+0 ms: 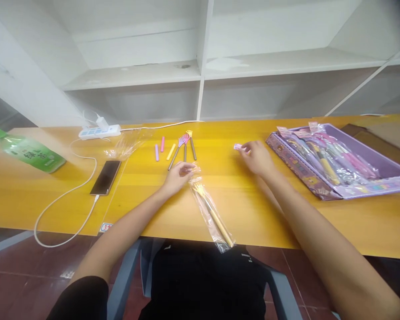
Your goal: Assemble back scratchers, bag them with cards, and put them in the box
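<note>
My left hand [178, 178] is closed, its fingertips pinching the top end of a clear plastic bag [196, 178]. Inside the bag lies a yellow back scratcher [216, 220] with a hand-shaped head and a metal rod, its handle reaching the table's front edge. Out to the right, my right hand [258, 158] is closed on a small pink-and-white paper label [237, 146], just above the table. Beyond my left hand lie hand-shaped scratcher heads on metal rods, one purple [176, 151], one pink [186, 146] and one yellow [192, 144]. Beside them are a yellow handle [170, 152], a pink handle [162, 144] and a purple handle [156, 152].
A purple display box [306, 175] with several bagged back scratchers stands on the right. To the left are a phone [106, 178] on a white cable, a power strip [100, 132], a green bottle [30, 151] lying tilted, and crumpled clear plastic [126, 144]. White shelving [205, 44] backs the table.
</note>
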`<action>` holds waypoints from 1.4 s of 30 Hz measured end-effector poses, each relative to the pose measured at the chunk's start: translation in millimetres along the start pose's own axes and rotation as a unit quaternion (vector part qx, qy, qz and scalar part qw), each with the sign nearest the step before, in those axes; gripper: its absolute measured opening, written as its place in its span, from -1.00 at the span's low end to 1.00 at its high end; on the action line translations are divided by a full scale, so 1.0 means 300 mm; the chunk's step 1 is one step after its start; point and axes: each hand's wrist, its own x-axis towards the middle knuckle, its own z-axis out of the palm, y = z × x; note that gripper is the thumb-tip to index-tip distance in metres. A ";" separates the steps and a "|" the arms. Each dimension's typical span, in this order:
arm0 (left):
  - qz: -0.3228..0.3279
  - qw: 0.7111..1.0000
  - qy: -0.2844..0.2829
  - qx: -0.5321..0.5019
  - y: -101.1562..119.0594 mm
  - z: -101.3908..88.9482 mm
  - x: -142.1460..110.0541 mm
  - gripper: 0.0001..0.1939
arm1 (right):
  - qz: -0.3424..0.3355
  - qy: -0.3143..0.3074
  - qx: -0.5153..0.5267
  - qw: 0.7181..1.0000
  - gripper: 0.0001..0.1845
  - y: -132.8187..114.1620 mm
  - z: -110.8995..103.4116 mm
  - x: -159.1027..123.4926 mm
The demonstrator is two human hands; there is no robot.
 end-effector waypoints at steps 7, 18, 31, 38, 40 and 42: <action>0.019 0.997 -0.048 0.058 0.000 -0.018 -0.003 -0.81 | 0.062 0.045 -0.057 0.995 -0.41 0.158 0.059 0.043; 0.027 0.999 0.000 0.034 0.024 -0.014 -0.008 -0.70 | 0.046 0.066 -0.022 0.997 -0.58 0.202 0.076 0.066; -0.007 1.000 -0.014 0.004 0.026 -0.015 -0.005 -0.62 | 0.049 0.085 0.006 0.995 -0.63 0.205 0.066 0.069; -0.049 0.998 -0.047 -0.017 -0.005 -0.005 -0.006 -0.63 | 0.076 0.106 0.030 0.991 -0.63 0.194 0.054 0.064; -0.067 0.995 -0.056 -0.049 -0.002 -0.002 -0.009 -0.61 | 0.078 0.108 0.039 0.990 -0.66 0.189 0.050 0.062; -0.081 0.991 -0.066 -0.079 0.006 -0.001 -0.013 -0.60 | 0.081 0.110 0.052 0.989 -0.71 0.184 0.047 0.061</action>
